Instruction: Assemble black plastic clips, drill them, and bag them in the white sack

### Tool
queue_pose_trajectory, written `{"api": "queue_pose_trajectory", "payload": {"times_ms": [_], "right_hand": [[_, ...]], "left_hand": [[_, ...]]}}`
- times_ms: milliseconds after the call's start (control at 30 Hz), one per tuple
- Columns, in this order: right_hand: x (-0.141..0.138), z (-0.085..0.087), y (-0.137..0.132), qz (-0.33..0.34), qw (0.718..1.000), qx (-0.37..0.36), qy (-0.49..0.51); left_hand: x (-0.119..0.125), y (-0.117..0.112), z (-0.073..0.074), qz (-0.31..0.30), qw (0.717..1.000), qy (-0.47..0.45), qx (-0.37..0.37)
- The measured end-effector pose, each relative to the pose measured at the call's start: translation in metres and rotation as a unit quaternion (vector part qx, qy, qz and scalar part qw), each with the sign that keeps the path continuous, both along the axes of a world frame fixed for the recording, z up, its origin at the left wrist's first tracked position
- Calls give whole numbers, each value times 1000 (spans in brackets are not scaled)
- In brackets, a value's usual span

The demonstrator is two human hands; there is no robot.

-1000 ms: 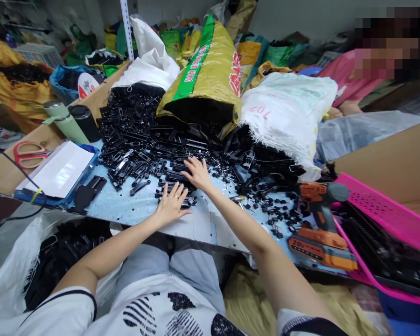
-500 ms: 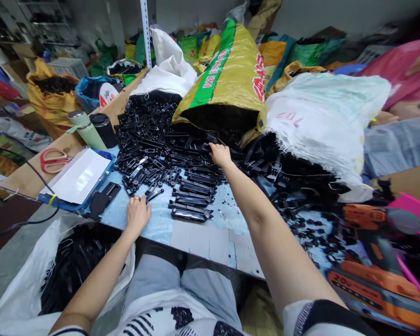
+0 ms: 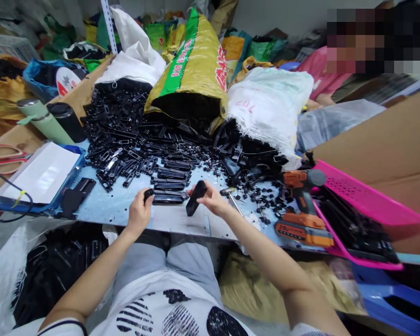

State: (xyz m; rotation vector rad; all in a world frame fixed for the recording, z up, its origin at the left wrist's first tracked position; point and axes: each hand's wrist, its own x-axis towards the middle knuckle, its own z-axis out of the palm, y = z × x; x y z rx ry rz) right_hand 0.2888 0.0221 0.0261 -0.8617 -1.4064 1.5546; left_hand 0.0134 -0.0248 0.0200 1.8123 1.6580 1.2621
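The person's right hand pinches a long black piece between thumb and fingers, holding it tilted over the near part of the blue worktop. The left hand is curled closed on a small dark part, though from here I can't make out its full shape. Just beyond the hands lies a row of black bars; rightward, an orange drill sits beside a pink basket.
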Motion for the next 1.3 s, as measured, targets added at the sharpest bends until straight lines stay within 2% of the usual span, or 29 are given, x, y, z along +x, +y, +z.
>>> {"api": "queue_pose_trajectory", "payload": {"times_ms": [67, 133, 167, 233, 300, 333, 367, 400, 433, 500, 533, 600, 667, 733, 900, 967, 1100, 1167, 1233, 1300], "right_hand": [[19, -15, -32, -27, 998, 21, -44], [46, -23, -55, -55, 983, 74, -157], [59, -24, -63, -56, 965, 110, -230], [74, -24, -73, -36, 908, 186, -374], [70, -22, -77, -3, 846, 245, -473], [61, -22, -77, 5, 829, 260, -495], [48, -23, -76, 3, 829, 260, -495], [33, -23, -74, -10, 848, 241, -473], [18, -24, -72, -28, 880, 201, -429], [-10, -24, -70, -48, 950, 81, -296], [-20, -23, -70, -45, 973, 19, -226], [-34, -22, -70, -28, 991, -66, -117], [-37, -20, -69, -33, 995, -77, -61], [-32, -19, -68, -46, 997, -44, -51], [-13, -17, -65, -19, 983, 63, -169], [-15, -18, -67, -20, 977, 87, -194], [-35, -26, -80, -88, 980, 85, -158], [-44, -28, -86, -97, 978, 84, -162], [-46, -26, -87, -62, 972, 97, -203], [-38, -20, -81, -11, 953, 124, -276]], "left_hand": [[12, -5, 4, -46, 999, 5, -25], [18, -7, 5, -71, 997, 2, -43], [20, -8, 6, -77, 996, -1, -49], [25, -9, 5, -94, 994, -13, -61], [34, -12, 4, -123, 989, -33, -79], [40, -14, 4, -139, 985, -45, -89], [46, -16, 4, -155, 982, -56, -98], [53, -18, 4, -168, 978, -66, -105], [59, -20, 4, -178, 975, -77, -109], [69, -24, 5, -183, 971, -102, -116], [73, -25, 5, -179, 970, -114, -118], [77, -27, 7, -155, 973, -127, -113], [77, -27, 10, -133, 980, -115, -95], [74, -28, 14, -136, 985, -77, -76], [72, -33, 18, -143, 988, 26, -56], [77, -35, 17, -127, 991, 22, -35], [88, -36, 17, -59, 997, -42, 40], [88, -36, 14, -72, 995, -52, 53], [84, -36, 5, -98, 993, -49, 36], [81, -40, -8, -78, 995, -65, -11]]}}
